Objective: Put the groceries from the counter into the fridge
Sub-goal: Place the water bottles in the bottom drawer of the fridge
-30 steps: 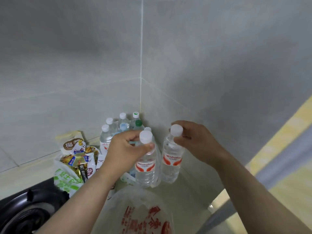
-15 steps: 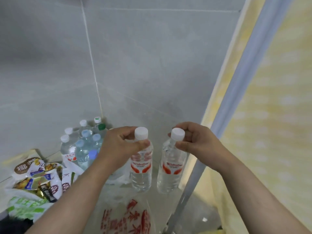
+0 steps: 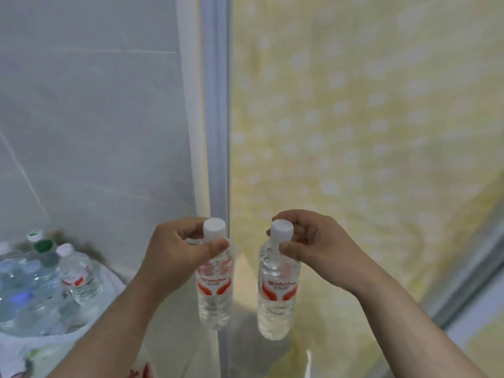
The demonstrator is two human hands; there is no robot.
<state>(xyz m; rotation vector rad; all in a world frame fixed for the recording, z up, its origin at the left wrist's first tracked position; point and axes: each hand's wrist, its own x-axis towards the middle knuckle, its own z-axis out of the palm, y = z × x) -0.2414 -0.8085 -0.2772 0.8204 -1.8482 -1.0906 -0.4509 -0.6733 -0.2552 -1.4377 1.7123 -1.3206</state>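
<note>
**Head view, read from left to right.** At the lower left edge a cluster of water bottles [image 3: 41, 282] stands packed together in a white plastic bag [image 3: 110, 291]. Their caps are white, blue and green. The bag sits close against the grey tiled wall [image 3: 95, 132], which fills the upper left and closes off that side. A strip of pale bench [image 3: 185, 350] shows beside the left forearm [image 3: 109, 331].

The left hand [image 3: 177, 252] pinches the first bottle [image 3: 214, 293] just under its white cap [image 3: 214, 227], with the thumb in front and the fingers curled behind the neck. This bottle hangs upright with its label towards the camera. It is directly in front of a vertical grey-blue frame post [image 3: 216, 118], which runs from the top edge of the view to the bottom. Its base touches nothing visible.

A plain gap separates it from the second bottle [image 3: 276, 296], which hangs upright at nearly the same height. The right hand [image 3: 319, 249] grips it the same way, thumb and curled fingers round the neck below the cap. The hands are apart, each clamped on its own bottle.

Behind the second bottle, a blurred yellow panel with pale dots [image 3: 354, 118] covers the whole right half. Whether it is cloth or a hard surface cannot be told. At the far right edge a second grey strip [image 3: 477, 282] slants upward. Open room lies mainly between the two bottles and below them.
</note>
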